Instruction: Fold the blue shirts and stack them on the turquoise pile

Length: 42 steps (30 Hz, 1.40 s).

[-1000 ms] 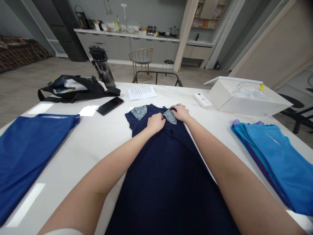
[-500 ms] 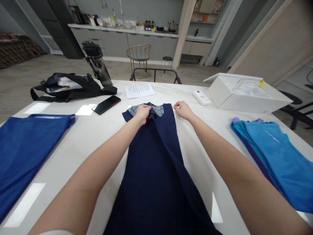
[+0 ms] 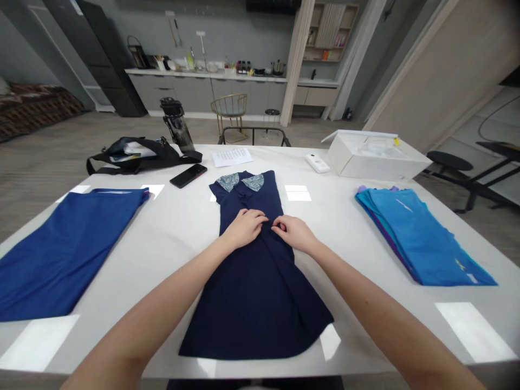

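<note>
A navy dress [image 3: 244, 303] with a pale patterned collar [image 3: 254, 182] lies lengthwise on the white table [image 3: 170, 227], its right side folded inward and its hem spread near the front edge. My left hand [image 3: 246, 226] rests on the middle of the dress, fingers stretched to the right across the cloth. Close beside it, my right hand [image 3: 293, 232] has its fingers curled in a pinch at the folded right side. A small gap separates the two hands' fingertips.
Blue folded clothing [image 3: 77, 244] lies left, and a stack of blue and purple clothes [image 3: 418, 233] right. Farther back are a phone [image 3: 189, 175], black bag [image 3: 142, 154], bottle [image 3: 179, 127], printed paper [image 3: 231, 157], small white device [image 3: 317, 163] and white box [image 3: 374, 162].
Both hands have come down from the collar area toward the waist and closer together. The left hand has let go of the collar. The camera view now takes in the hem.
</note>
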Available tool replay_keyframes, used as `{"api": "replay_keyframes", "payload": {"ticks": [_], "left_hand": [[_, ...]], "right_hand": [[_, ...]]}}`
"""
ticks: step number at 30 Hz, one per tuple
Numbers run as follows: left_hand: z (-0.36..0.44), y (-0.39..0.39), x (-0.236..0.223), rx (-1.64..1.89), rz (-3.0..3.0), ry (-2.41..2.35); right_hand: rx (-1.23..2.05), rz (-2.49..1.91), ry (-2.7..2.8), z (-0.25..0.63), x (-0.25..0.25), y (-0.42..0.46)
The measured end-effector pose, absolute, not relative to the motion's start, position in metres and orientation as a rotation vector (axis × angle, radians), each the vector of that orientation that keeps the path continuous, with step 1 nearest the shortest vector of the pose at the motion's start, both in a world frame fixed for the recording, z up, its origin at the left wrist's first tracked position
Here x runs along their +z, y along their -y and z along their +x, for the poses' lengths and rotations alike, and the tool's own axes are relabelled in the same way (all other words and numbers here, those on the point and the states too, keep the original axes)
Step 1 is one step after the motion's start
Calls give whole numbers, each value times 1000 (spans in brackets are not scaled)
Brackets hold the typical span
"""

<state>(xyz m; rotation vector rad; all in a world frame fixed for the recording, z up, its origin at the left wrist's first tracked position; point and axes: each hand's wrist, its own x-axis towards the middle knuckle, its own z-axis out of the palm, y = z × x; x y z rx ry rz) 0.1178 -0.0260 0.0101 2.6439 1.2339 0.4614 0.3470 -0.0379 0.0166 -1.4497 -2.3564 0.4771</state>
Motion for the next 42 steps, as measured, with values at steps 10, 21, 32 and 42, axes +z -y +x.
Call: {"api": "replay_keyframes", "payload": {"ticks": [10,21,32,42], "left_hand": [[150,160,9,440,2670,-1374],[182,250,14,448,2635,-1328],[197,283,11,754,2431,-1460],[182,289,33,1016,2501,-1445]], "right_hand": [[558,-1502,2150,382,9,168],[382,-1863,2010,393,6,258],[1046,-1367,1503,381,9,281],[263,-1625,1877,375,0,305]]}}
